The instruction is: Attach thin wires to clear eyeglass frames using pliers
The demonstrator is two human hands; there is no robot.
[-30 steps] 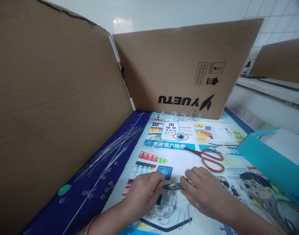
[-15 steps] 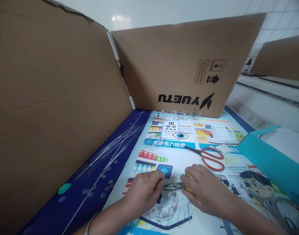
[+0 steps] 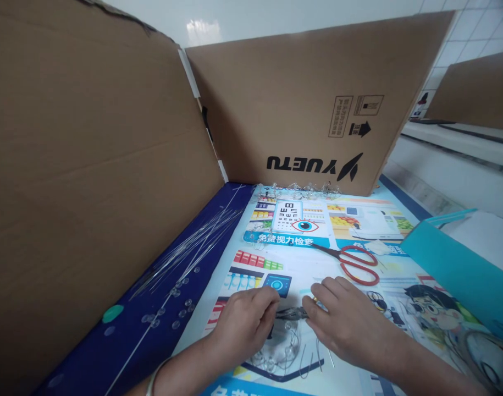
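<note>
My right hand is closed on small pliers with a yellow handle, their dark jaws pointing left. My left hand is pinched shut right at the jaw tips, on something too small to make out. Just below the hands lies a string of clear beads on thin wire, and bent wire pieces rest beside it on the printed poster mat.
Red-handled scissors lie beyond my right hand. Thin straight wires and loose clear beads sit on the dark blue strip at left. Cardboard walls stand at left and back. A teal box is at right.
The view shifted slightly. Both hands stayed together at the pliers' tips, with only small finger movements.
</note>
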